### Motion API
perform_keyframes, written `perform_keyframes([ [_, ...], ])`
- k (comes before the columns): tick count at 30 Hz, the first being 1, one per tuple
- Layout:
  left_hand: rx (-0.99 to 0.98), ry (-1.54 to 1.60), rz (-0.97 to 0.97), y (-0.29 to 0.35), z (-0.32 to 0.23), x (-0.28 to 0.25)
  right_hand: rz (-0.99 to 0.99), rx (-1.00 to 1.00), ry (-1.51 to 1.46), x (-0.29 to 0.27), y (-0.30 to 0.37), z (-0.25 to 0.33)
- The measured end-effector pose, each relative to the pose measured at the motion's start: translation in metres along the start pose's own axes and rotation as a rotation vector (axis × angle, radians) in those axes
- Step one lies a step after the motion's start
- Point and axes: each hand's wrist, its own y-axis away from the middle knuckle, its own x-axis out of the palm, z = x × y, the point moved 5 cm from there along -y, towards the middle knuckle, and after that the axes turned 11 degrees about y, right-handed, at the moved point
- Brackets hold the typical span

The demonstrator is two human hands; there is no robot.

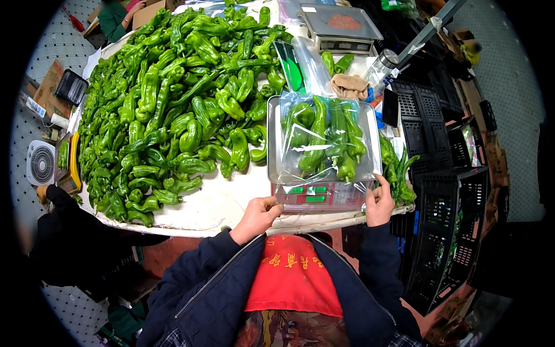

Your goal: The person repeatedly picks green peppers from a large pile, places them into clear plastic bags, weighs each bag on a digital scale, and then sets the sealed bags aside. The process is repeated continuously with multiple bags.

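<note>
A clear plastic bag (295,151) lies flat on the metal pan of a scale (273,124), with several long green peppers (315,139) inside. Its loose end hangs over the scale's front, across the lit green display. My left hand (256,218) pinches the bag's near left corner. At the near right corner, my right hand (380,202) has its thumb and fingers closed on the film, the index finger raised by the pan's edge. A large heap of green peppers (173,104) covers the table to the left.
Behind stands a second scale (341,26). A brown cloth (350,87), a glass jar (381,63) and a dark phone (390,108) sit right of my scale. Black crates (442,231) are stacked at the right. Another person's dark sleeve (60,199) reaches in at the left, near another scale (72,165).
</note>
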Motion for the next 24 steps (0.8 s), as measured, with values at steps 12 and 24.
perform_keyframes([
  [12, 0.196, -0.431, -0.212, 0.021, -0.034, -0.015, -0.067, -0.203, 0.132, -0.018, 0.008, 0.030],
  [24, 0.585, -0.923, -0.225, -0.005, -0.081, 0.017, 0.030, -0.211, 0.305, 0.000, -0.014, 0.024],
])
